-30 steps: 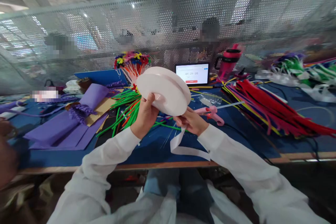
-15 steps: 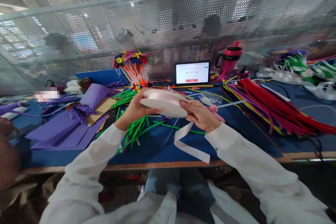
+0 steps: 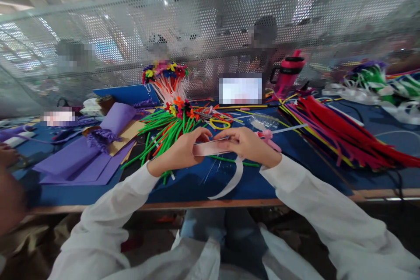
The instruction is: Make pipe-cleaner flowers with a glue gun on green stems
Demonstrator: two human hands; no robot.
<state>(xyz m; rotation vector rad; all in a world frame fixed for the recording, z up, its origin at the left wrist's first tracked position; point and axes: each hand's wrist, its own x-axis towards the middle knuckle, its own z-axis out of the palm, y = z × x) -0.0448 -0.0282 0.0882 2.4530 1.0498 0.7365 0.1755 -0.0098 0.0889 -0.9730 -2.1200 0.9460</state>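
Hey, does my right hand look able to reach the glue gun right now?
Probably yes, though the right hand is holding the spool along with the left hand. The glue gun lies just beyond the right hand, partly hidden by it, with nothing seen between.

Purple sheets (image 3: 70,164) on blue table (image 3: 188,190)

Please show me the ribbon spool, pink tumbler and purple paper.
Ribbon spool (image 3: 209,148), head view: its edge facing the camera.
Pink tumbler (image 3: 285,82), head view: its body.
Purple paper (image 3: 71,161), head view: middle of the flat sheets.
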